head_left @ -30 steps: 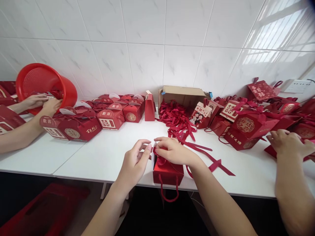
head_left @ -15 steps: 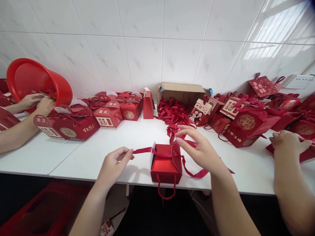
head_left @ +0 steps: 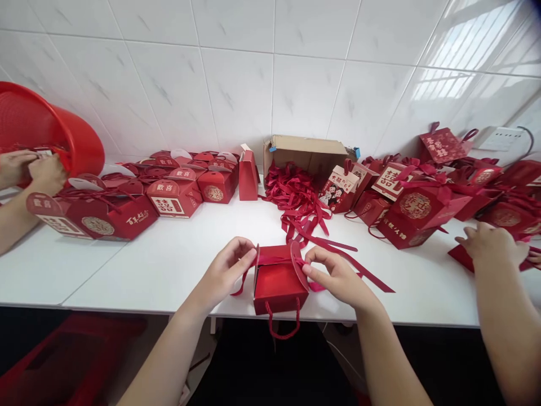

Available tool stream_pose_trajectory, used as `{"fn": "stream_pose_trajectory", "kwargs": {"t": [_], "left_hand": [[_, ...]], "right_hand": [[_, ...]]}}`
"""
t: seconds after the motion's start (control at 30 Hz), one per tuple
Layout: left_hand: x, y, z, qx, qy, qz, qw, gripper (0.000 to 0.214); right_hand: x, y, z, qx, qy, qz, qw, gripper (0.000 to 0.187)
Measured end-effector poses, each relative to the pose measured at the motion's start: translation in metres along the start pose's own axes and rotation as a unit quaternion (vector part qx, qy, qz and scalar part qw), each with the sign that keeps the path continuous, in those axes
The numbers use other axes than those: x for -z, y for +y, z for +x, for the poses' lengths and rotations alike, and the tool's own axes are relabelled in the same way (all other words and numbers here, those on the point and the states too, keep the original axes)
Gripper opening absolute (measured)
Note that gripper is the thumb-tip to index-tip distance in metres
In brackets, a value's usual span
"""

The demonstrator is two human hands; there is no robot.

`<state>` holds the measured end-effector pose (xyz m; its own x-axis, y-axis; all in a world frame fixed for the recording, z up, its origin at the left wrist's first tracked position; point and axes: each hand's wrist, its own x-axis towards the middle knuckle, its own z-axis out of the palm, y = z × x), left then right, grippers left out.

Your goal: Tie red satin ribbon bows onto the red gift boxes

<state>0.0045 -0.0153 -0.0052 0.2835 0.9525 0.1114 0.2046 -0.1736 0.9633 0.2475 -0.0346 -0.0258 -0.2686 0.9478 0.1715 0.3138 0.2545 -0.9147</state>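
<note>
A red gift box (head_left: 282, 285) stands at the table's front edge, its rope handle (head_left: 284, 336) hanging over the side. Dark red ribbon (head_left: 273, 260) runs across its top through the two rounded end flaps. On the left flap, my left hand (head_left: 232, 268) pinches the ribbon, and a loose end dangles below the fingers. At the opposite flap my right hand (head_left: 333, 273) is closed on the ribbon where it comes out. Loose ribbon strips (head_left: 350, 259) lie on the table just behind my right hand.
A cardboard box (head_left: 310, 145) spills a heap of ribbons (head_left: 291, 186). Finished-looking red boxes (head_left: 114, 217) line the left, with more tied boxes (head_left: 416, 211) at right. Co-workers' hands work in a red basket (head_left: 87, 135) at left and beside a co-worker's hand (head_left: 492, 245) at right.
My right hand has come down from above the ribbons to the right flap and taken hold of the ribbon. My left hand has moved right, against the left flap. The view has shifted slightly.
</note>
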Motion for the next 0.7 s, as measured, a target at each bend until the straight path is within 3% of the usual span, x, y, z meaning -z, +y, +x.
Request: {"fn": "stream_pose_trajectory", "kwargs": {"t": [0.13,0.3,0.53,0.7], "left_hand": [[0.0,0.003,0.001,0.046,-0.081,-0.038,0.995,0.033],[0.004,0.003,-0.001,0.077,-0.07,-0.092,0.99,0.041],[0.01,0.0,0.0,0.108,-0.042,-0.16,0.98,0.03],[0.014,0.001,-0.001,0.104,-0.023,-0.208,0.972,0.023]], "right_hand": [[0.005,0.001,-0.001,-0.012,-0.033,0.082,0.996,0.029],[0.013,0.002,-0.002,-0.003,-0.028,0.115,0.993,0.028],[0.02,-0.002,-0.004,-0.017,-0.01,-0.048,0.999,0.007],[0.009,-0.004,-0.007,0.114,0.116,-0.196,0.967,0.018]]}}
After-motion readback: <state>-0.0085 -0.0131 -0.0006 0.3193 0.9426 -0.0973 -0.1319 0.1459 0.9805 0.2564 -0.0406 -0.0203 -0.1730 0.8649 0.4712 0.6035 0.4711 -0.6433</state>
